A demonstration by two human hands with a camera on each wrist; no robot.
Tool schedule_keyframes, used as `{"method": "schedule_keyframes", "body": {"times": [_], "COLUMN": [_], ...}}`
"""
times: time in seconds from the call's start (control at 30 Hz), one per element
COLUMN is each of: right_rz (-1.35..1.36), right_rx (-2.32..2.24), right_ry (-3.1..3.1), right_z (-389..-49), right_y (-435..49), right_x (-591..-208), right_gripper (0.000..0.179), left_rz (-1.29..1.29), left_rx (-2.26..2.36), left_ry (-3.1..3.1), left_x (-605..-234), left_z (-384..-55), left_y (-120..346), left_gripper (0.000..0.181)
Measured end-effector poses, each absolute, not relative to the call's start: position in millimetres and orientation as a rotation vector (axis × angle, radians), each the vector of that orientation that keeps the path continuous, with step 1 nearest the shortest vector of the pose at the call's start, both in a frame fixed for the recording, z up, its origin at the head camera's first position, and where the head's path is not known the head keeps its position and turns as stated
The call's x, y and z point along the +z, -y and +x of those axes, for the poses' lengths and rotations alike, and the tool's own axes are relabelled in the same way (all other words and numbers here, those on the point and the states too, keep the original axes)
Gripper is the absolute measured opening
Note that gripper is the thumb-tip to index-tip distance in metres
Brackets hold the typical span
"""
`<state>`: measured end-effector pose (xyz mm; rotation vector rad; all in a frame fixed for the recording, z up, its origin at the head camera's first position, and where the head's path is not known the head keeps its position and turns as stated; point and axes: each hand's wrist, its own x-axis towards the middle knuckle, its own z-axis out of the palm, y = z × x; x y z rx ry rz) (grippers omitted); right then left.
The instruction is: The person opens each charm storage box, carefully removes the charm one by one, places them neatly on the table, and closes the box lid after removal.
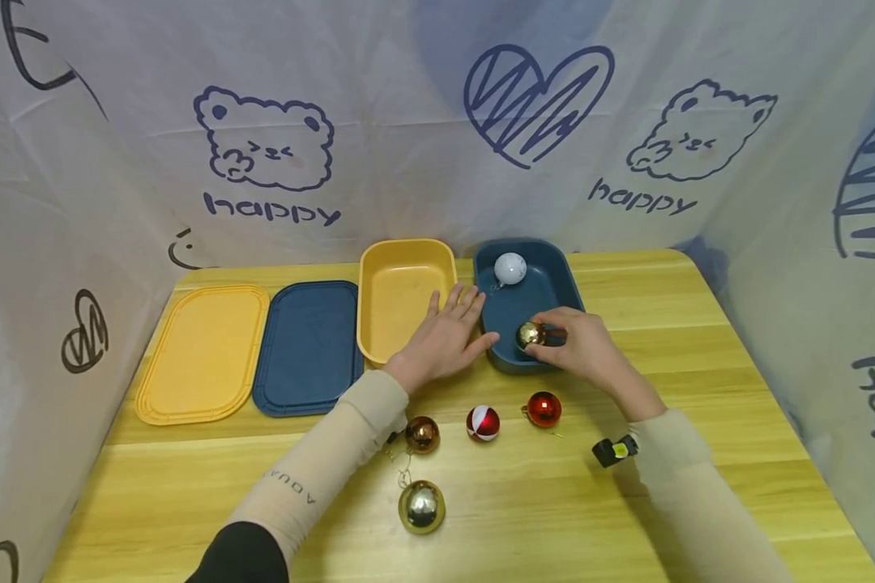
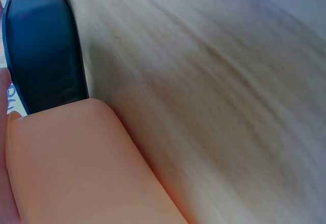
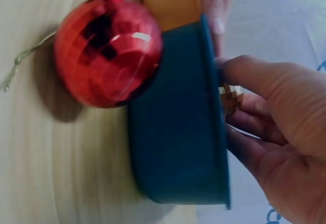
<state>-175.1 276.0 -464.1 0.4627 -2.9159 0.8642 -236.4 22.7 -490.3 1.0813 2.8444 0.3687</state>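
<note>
On the worktop (image 1: 663,340), a red ball (image 1: 544,410) and a red-and-white ball (image 1: 483,423) lie in front of the blue box (image 1: 569,283), with a copper ball (image 1: 423,435) just beside the left sleeve (image 1: 364,413) and a large gold ball (image 1: 421,507) nearer the viewer. A yellow lid (image 1: 202,355) and a blue lid (image 1: 309,348) lie left of the yellow box (image 1: 407,249); a white ball (image 1: 510,268) sits inside the blue box. Of the hands, the right hand (image 1: 579,340) pinches a faceted gold ball (image 1: 530,334) at the blue box's near end; the left hand (image 1: 448,334), fingers spread and holding nothing, covers the yellow box's near right corner. Whether the pinched ball touches the box floor cannot be told. In the right wrist view the box wall hides much of it, and the red ball blocks part of that wall.
</note>
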Motion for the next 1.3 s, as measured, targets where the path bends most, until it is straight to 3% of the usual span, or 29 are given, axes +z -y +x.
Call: {"method": "schedule_keyframes", "body": {"times": [0.67,1.3], "right_rz": [0.608,0.815], "right_rx": [0.877,1.018], "right_ry": [2.812,2.751], "right_z": [-128.3,-84.1], "right_y": [-269.1,-253.4], "right_x": [-439.5,-459.6], "right_gripper": [0.046,0.047], "left_rz": [1.075,1.077], "left_rx": [0.376,0.363], "left_ry": [-2.835,-2.854], "left_x": [-489.7,-490.8], "left_z": [-235.5,-236.3], "left_y": [-23.2,-23.3], "left_gripper": [0.081,0.081]}}
